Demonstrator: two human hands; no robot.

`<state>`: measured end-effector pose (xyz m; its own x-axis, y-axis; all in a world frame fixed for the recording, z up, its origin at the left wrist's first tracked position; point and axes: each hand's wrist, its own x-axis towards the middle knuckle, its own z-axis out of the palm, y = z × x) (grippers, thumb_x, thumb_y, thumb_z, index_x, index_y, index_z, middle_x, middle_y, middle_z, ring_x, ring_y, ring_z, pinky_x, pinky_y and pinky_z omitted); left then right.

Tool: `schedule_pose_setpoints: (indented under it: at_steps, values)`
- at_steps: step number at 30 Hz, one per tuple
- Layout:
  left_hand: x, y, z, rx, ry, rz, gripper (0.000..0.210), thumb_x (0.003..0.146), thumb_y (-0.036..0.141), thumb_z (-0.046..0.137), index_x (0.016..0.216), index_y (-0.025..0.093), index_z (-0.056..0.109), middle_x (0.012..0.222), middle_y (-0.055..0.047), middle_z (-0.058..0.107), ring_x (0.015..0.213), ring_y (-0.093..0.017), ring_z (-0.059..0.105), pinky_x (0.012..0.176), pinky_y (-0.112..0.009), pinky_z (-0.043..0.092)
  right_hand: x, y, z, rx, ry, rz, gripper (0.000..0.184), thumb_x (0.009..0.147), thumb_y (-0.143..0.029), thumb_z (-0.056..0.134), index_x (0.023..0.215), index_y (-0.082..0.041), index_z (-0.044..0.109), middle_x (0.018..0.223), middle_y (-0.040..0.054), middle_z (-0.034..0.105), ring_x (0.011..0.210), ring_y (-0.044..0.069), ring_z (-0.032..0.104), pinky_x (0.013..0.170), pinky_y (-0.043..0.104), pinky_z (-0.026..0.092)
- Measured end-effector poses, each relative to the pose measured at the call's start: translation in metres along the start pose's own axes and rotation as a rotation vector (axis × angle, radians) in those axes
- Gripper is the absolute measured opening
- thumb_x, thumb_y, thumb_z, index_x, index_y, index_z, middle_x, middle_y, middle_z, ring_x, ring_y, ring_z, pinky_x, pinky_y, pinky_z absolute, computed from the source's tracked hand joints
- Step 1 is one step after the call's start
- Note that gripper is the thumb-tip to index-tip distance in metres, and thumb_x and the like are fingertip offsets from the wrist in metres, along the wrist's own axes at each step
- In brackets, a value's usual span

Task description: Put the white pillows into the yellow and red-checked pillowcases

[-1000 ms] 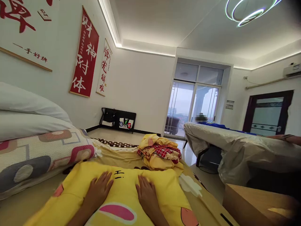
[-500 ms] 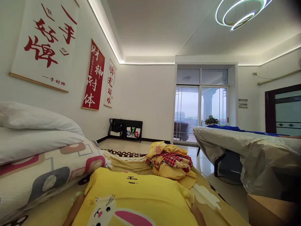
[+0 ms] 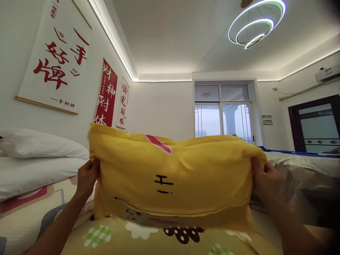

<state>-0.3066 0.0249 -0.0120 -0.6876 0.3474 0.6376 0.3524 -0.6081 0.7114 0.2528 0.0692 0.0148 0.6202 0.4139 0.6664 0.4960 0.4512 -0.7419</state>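
Observation:
A yellow pillow (image 3: 172,170) with "Hi" lettering and a pink patch near its top is held up in front of me, raised off the bed. My left hand (image 3: 88,173) is closed on its left edge, the fingers pinching the cloth. On the opposite side my right hand (image 3: 264,177) grips the right edge, a little blurred by motion. The lower edge of the pillow hangs just over a patterned bed sheet (image 3: 148,242) with flower shapes and dark brown dotted scallops.
White pillows (image 3: 39,156) are stacked at the left on a patterned quilt (image 3: 23,202). A plastic-covered table or bed (image 3: 305,170) with blue cloth (image 3: 297,153) stands at the right. Scrolls (image 3: 60,63) hang on the left wall; a window (image 3: 223,117) is at the back.
The pillow has risen from lying on the bed to being held up, gripped at both sides. It now blocks the view of the folded yellow and red-checked clothes behind. My view has tilted up.

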Motion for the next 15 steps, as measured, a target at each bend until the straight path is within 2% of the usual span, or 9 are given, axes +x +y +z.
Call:
schedule_pose_setpoints:
  at_steps: [3,5,8,10,11,14,15]
  values:
    - [-0.009,0.017,0.000,-0.176,0.128,-0.018,0.028,0.057,0.044,0.064,0.064,0.019,0.053,0.059,0.004,0.050,0.056,-0.011,0.041,0.049,-0.023,0.035,-0.012,-0.024,-0.012,-0.005,-0.042,-0.032,0.045,0.077,-0.058,0.047,0.089,-0.017,0.059,0.076,0.0111,0.061,0.064,0.021,0.052,0.055,0.033,0.042]
    - [-0.017,0.027,-0.003,-0.159,0.210,-0.011,0.025,0.063,0.042,0.061,0.066,0.019,0.051,0.063,0.003,0.051,0.059,-0.011,0.041,0.051,-0.023,0.034,-0.017,-0.032,-0.017,0.005,-0.049,-0.057,0.044,0.077,-0.058,0.048,0.094,-0.018,0.058,0.086,0.0138,0.063,0.071,0.025,0.055,0.058,0.035,0.044]
    - [-0.022,0.039,-0.006,-0.083,0.332,0.009,0.030,0.075,0.045,0.056,0.065,0.018,0.048,0.062,0.005,0.046,0.059,-0.010,0.037,0.051,-0.023,0.031,-0.017,-0.037,-0.016,-0.026,0.034,-0.133,0.051,0.081,-0.061,0.045,0.107,-0.018,0.055,0.099,0.0189,0.062,0.084,0.031,0.057,0.064,0.040,0.046]
    - [-0.022,0.040,-0.005,-0.017,0.371,-0.001,0.033,0.079,0.047,0.052,0.063,0.018,0.046,0.061,0.006,0.043,0.058,-0.010,0.035,0.051,-0.023,0.029,-0.016,-0.030,-0.008,-0.067,0.008,-0.190,0.051,0.080,-0.061,0.045,0.104,-0.017,0.056,0.094,0.0179,0.063,0.083,0.031,0.058,0.066,0.041,0.046]
    - [-0.022,0.037,-0.004,0.012,0.379,-0.022,0.033,0.081,0.045,0.051,0.062,0.019,0.045,0.060,0.006,0.041,0.058,-0.010,0.035,0.051,-0.024,0.029,-0.017,-0.022,-0.002,-0.076,-0.081,-0.224,0.049,0.077,-0.061,0.048,0.098,-0.019,0.058,0.089,0.0154,0.065,0.080,0.030,0.059,0.066,0.040,0.046]
    - [-0.028,0.015,0.003,0.070,0.329,-0.099,0.030,0.080,0.039,0.049,0.059,0.019,0.044,0.055,0.005,0.041,0.058,-0.012,0.036,0.052,-0.025,0.029,-0.022,0.010,0.014,-0.070,-0.453,-0.314,0.041,0.065,-0.061,0.054,0.080,-0.023,0.060,0.079,0.0086,0.067,0.077,0.027,0.062,0.069,0.036,0.047]
    - [-0.032,0.006,0.006,0.075,0.292,-0.120,0.029,0.079,0.038,0.050,0.058,0.019,0.045,0.054,0.005,0.042,0.058,-0.012,0.037,0.052,-0.025,0.030,-0.023,0.020,0.017,-0.082,-0.513,-0.319,0.040,0.063,-0.061,0.053,0.077,-0.023,0.059,0.078,0.0078,0.068,0.077,0.027,0.063,0.070,0.035,0.047]
